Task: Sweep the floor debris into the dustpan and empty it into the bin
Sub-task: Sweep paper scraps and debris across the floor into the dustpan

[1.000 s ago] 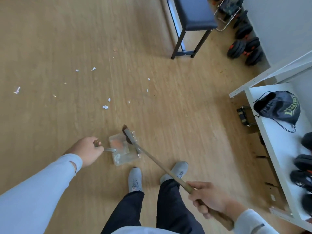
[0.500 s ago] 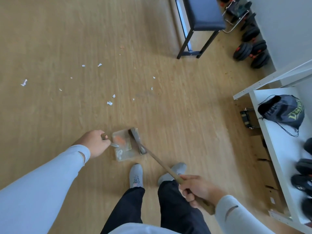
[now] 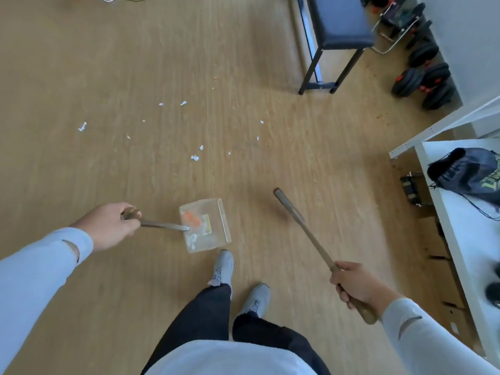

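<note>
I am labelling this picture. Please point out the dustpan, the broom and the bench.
dustpan (image 3: 219, 240): head view, clear floor of the pan.
broom (image 3: 303, 226): head view, middle of the wooden stick.
bench (image 3: 339, 20): head view, dark padded seat.

Clear dustpan (image 3: 205, 226) holding scraps; broom (image 3: 303, 226) apart; paper bits (image 3: 194, 157) scattered

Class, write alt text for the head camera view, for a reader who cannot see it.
Seen from above, a person's left hand holds a clear dustpan by its handle on a wooden floor, with orange and white scraps inside. The right hand grips a broom, its head off to the dustpan's right. White paper bits lie scattered beyond.
</note>
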